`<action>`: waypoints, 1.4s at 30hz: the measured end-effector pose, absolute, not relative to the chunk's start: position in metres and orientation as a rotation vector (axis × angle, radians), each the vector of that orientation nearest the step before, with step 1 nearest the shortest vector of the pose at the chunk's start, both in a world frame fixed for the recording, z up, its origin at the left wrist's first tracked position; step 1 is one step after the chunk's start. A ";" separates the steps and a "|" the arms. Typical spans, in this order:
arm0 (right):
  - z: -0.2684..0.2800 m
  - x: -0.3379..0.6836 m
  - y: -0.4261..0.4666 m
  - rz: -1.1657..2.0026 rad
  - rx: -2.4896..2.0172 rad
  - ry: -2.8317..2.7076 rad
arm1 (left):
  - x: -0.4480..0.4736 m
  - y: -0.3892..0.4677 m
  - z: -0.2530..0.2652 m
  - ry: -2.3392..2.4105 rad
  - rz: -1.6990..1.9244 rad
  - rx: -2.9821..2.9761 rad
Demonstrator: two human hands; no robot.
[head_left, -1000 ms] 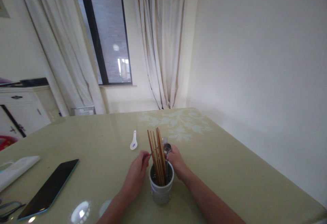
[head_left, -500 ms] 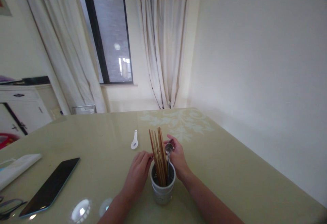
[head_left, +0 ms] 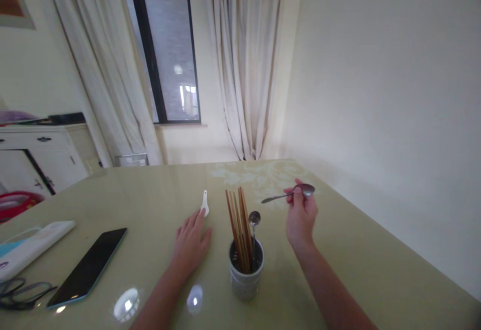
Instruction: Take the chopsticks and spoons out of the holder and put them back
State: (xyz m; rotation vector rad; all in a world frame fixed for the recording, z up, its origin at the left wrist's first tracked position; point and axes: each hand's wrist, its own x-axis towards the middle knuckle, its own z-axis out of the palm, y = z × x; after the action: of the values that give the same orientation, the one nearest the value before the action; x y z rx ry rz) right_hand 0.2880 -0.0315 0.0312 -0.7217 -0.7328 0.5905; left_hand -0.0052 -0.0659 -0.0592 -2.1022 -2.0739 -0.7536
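Note:
My right hand (head_left: 301, 217) is closed on a metal spoon (head_left: 289, 193), holding it above the table to the right of the cup. The spoon's bowl points right and its handle points left. My left hand (head_left: 190, 242) reaches over the table with its fingers spread, the fingertips at the bowl of a white soup spoon (head_left: 205, 202); whether they touch it I cannot tell. Between my hands stands a grey cup (head_left: 246, 282). Several wooden chopsticks (head_left: 239, 229) and a small metal ladle (head_left: 254, 218) lean upright in it.
On the left of the table (head_left: 356, 265) lie a dark phone (head_left: 90, 265), a white power strip (head_left: 33, 250) and a dark cable (head_left: 22, 292). A wall (head_left: 394, 119) runs along the right edge. Curtains (head_left: 248, 69) hang behind the far edge.
My right hand has moved right, away from the cup, with the metal spoon now in plain view. My left hand has left the cup and moved left to the white soup spoon.

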 end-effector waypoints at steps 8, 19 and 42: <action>0.060 0.290 -0.062 0.871 -0.524 -0.833 | 0.000 -0.065 -0.052 -2.224 -0.543 -2.059; 0.036 0.258 -0.083 0.920 -0.730 -1.403 | -0.012 -0.062 -0.049 -2.227 -0.991 -2.075; 0.040 0.259 -0.098 0.464 -0.577 -1.527 | 0.016 -0.106 0.023 -1.486 -2.821 -1.819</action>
State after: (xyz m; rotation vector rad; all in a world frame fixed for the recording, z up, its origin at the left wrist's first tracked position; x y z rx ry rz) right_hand 0.2589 -0.0984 0.0396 -0.5765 -1.5271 0.4643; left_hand 0.0156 -0.1061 0.0234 -1.8191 -1.4861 -2.8209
